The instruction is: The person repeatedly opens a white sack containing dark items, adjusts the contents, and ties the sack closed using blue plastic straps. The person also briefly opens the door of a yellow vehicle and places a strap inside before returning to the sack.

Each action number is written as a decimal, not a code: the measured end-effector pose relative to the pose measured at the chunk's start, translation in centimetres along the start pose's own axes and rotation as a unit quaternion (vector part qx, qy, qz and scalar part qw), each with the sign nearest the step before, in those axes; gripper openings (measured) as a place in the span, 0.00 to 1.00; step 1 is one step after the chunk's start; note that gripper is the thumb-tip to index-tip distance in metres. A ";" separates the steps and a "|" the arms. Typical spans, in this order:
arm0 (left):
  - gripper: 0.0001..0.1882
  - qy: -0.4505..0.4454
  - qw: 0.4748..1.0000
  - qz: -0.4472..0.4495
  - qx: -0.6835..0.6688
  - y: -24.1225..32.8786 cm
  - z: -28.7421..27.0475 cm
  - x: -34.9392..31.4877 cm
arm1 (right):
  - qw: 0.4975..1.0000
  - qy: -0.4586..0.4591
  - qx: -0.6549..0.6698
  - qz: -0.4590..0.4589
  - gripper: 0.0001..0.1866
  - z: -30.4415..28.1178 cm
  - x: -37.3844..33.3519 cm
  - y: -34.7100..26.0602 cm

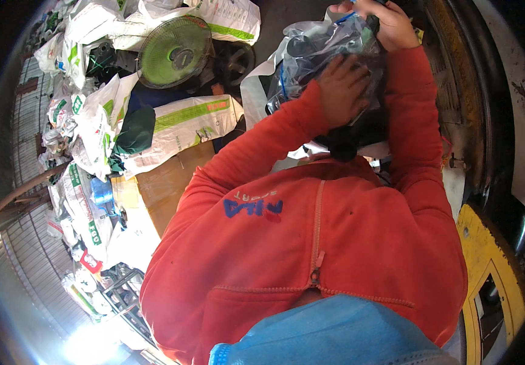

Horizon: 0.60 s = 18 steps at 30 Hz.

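Above the red chest, left hand flat against clear plastic bag, right hand fisted on its top.

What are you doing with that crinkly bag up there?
A person in a red zip-up top has both hands up on a clear plastic bag that holds dark things. The left hand presses flat against the side of the bag, and the right hand grips its top. The bag sits over white sacks. Off to the left stand a green fan, more white sacks with green stripes, and a piece of brown cardboard.
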<state>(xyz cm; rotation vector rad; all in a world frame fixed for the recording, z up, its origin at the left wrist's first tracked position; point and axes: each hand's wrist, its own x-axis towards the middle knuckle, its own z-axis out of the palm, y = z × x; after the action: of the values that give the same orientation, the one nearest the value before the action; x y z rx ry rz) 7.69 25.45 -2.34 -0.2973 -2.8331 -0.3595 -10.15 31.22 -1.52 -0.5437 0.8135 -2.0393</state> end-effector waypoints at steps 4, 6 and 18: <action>0.22 -0.030 0.999 0.023 -0.018 -0.6 1.3 0.2 | 0.990 -0.041 -0.133 0.033 0.08 1.0 0.7 -2.2; 0.20 -0.062 0.996 0.002 -0.061 -0.8 0.5 0.7 | 0.987 -0.052 -0.150 0.001 0.08 1.6 1.1 -3.3; 0.16 0.015 0.946 -0.100 -0.307 -9.1 -5.0 7.9 | 0.977 -0.047 -0.198 -0.057 0.07 5.4 0.3 -9.2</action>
<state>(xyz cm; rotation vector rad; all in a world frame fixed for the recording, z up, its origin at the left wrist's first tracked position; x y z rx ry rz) -0.67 16.77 2.68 -0.1136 -2.6504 -1.2792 -11.96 33.05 8.79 -0.9202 1.1627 -1.9431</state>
